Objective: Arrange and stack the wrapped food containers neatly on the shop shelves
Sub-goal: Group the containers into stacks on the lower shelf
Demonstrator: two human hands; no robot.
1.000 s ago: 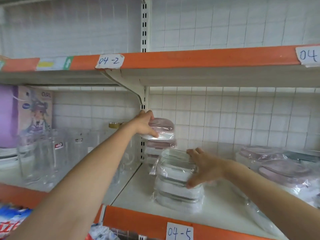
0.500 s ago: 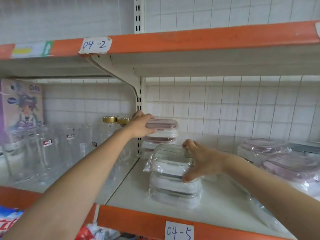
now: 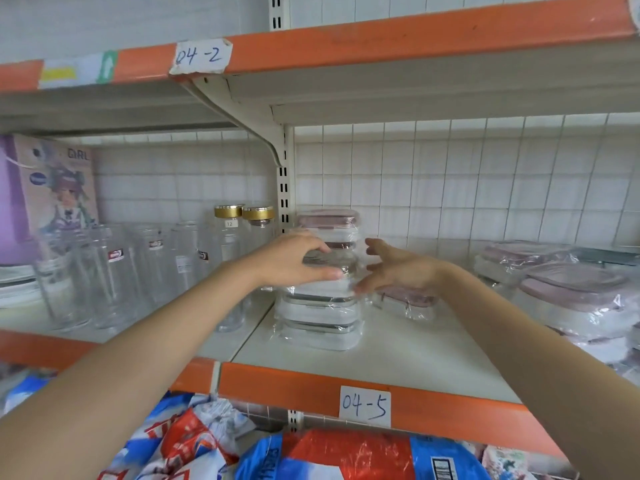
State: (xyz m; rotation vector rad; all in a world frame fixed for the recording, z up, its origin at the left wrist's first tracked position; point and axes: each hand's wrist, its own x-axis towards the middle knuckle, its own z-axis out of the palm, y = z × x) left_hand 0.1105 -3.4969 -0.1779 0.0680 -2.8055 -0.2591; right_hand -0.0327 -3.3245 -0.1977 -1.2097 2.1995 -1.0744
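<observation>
On shelf 04-5 [image 3: 381, 355], near the upright, a stack of wrapped clear food containers [image 3: 320, 315] stands w/ both hands at its top. Left hand [image 3: 294, 259] curls over the top container [image 3: 329, 268], thumb & fingers round its near-left edge, so it's gripping it. Right hand [image 3: 398, 266] is beside the same container on the right, fingers spread & fairly straight, fingertips at or just off the wrap; can't tell if touching.

Progress, as I judge it: front stack is roughly squared, abt 3 high. Behind it a second stack w/ pink lids [image 3: 327, 220] sits against the back wall, looks tidy. Not done: a pink-lidded container [image 3: 408, 299] lies alone low on the shelf just right of the stack, and more wrapped pink-lidded ones [image 3: 568, 285] sit loosely piled, overlapping, at far right. So left part sorted, right part still to stack & line up.

Glass jars [image 3: 114, 271] fill the next bay left; not part of this job.
</observation>
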